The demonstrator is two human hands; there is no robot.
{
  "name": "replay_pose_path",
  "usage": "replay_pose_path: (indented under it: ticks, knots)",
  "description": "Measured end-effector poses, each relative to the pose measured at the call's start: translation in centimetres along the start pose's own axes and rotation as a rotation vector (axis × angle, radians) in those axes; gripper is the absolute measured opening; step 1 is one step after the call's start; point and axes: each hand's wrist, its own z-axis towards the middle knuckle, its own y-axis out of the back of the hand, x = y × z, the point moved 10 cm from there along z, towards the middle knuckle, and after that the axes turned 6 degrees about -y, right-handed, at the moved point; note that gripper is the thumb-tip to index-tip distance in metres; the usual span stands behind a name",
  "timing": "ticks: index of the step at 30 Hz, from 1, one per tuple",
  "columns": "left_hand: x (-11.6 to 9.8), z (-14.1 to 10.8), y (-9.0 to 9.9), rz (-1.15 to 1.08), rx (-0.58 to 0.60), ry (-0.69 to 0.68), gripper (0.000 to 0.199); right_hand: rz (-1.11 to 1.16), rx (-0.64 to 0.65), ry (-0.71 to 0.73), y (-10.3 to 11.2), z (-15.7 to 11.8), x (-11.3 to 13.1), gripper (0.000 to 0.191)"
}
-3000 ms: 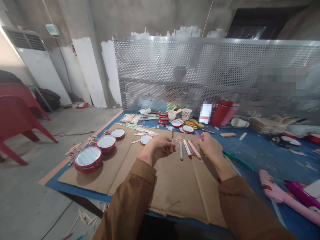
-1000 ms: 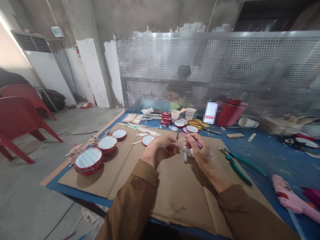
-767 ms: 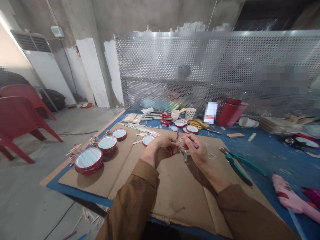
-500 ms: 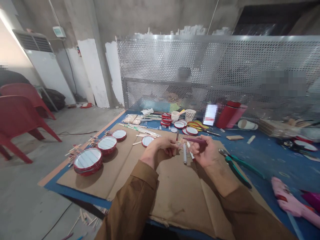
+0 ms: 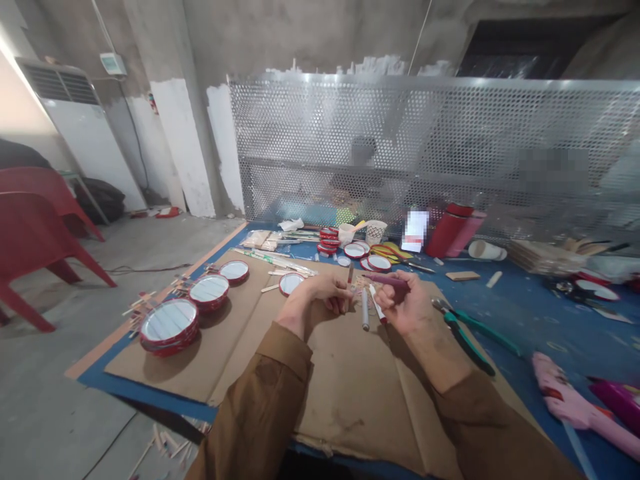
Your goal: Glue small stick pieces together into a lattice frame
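Observation:
My left hand (image 5: pixel 325 291) pinches a small flat brown stick (image 5: pixel 351 273), which stands upright out of its fingertips. In my right hand (image 5: pixel 414 305) is a dark purple marker pen (image 5: pixel 387 281), its tip pointing left toward the stick, a short gap away. Just below and between the hands, a grey marker (image 5: pixel 365 311) lies on the cardboard sheet (image 5: pixel 350 387). Beside it lies a white marker with a red end (image 5: pixel 377 303), close to my right fingers. Small pale pieces behind the markers are too blurred to name.
Stacks of red-rimmed round lids (image 5: pixel 169 321) stand at the left, with small sticks beside them. Green-handled pliers (image 5: pixel 467 340) and a pink glue gun (image 5: pixel 560 390) lie at the right. Behind are a phone (image 5: pixel 415 230), a red bottle (image 5: pixel 449 230) and a perforated metal screen (image 5: pixel 310 133).
The view has shifted slightly to the right. Both hands keep nearly the same pose, with the stick and the purple marker still held close together.

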Motion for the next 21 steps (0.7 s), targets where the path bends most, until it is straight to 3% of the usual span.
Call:
replay_pose_path:
  ticks: [4,8,13,21]
  knots:
    - [0.3,0.2,0.1,-0.015,-0.002,-0.006,0.029,-0.078,-0.069,0.075,0.2,-0.4,0.4,0.022]
    - [0.2,0.2,0.0,-0.021,0.01,-0.007,0.028,-0.337,-0.15,0.23,0.0,-1.3,1.2,0.027]
    - [-0.2,0.1,-0.1,0.016,0.02,-0.033,0.029,-0.622,-0.091,0.396,-1.6,-2.2,1.4,0.025]
    - [-0.3,0.1,-0.1,-0.002,0.018,-0.046,0.027,-0.733,-0.074,0.434,-2.2,-2.3,1.4,0.026]
